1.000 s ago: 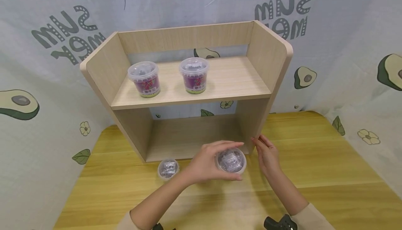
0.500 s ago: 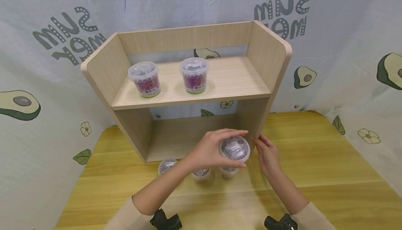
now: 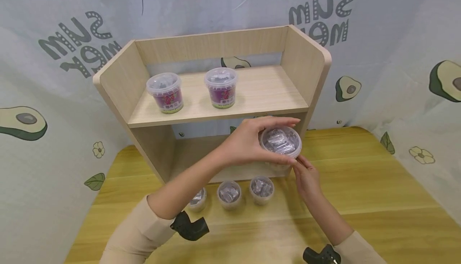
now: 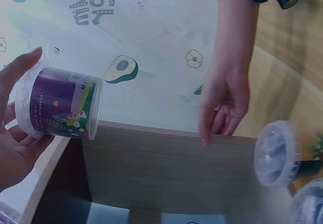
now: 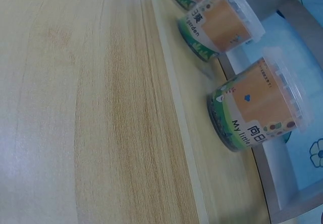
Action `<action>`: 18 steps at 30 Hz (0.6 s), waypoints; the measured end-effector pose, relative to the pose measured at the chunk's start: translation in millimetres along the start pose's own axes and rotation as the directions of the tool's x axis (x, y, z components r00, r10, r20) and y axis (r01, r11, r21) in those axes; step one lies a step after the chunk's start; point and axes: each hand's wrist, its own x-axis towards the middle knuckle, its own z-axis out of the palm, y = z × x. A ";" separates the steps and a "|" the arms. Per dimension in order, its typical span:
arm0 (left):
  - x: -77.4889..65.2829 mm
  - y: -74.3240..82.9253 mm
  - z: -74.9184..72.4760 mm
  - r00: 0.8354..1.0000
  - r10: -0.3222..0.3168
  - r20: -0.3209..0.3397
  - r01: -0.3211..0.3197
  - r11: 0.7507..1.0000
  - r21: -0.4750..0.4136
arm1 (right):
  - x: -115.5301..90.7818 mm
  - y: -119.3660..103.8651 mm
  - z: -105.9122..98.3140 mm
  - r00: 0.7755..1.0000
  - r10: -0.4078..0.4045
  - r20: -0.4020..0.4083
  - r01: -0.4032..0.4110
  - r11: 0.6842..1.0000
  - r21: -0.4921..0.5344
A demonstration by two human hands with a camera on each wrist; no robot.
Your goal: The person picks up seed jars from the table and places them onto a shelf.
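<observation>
My left hand (image 3: 248,146) grips a clear lidded plastic cup (image 3: 281,140) between thumb and fingers, raised in front of the shelf's right side. In the left wrist view this cup (image 4: 63,103) carries a purple label with a green band, and it lies sideways in that view. Low on the wooden shelf's right panel (image 4: 161,158), my right hand (image 3: 307,178) pinches the front edge, with one finger reaching onto the inner face. Two purple-labelled cups, left (image 3: 167,95) and middle (image 3: 222,89), stand upright on the upper board (image 3: 266,83).
Three lidded cups stand in a row on the wooden table before the shelf: left (image 3: 198,200), partly behind my left forearm, middle (image 3: 229,194) and right (image 3: 262,189). An orange label shows on the nearest cup (image 5: 257,103) in the right wrist view. A printed cloth (image 3: 216,7) hangs behind.
My left hand has lifted the cup upward and slightly right, away from the table. Cups behind that hand and arm have come into view. My right hand stays at the panel edge.
</observation>
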 end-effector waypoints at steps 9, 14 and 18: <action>21.6 16.7 -20.8 0.998 -0.060 -0.025 0.057 0.994 -0.093 | -1.4 -4.3 2.6 0.999 0.048 -0.001 -0.048 0.994 -0.101; 32.8 23.3 -31.5 0.995 -0.084 -0.058 0.078 0.993 -0.093 | 0.2 -4.5 2.3 0.998 0.055 -0.007 -0.055 0.995 -0.077; 45.6 24.1 -37.8 0.978 -0.132 -0.162 0.120 0.989 -0.082 | 0.0 -4.6 1.8 0.998 0.066 -0.003 -0.066 0.997 -0.042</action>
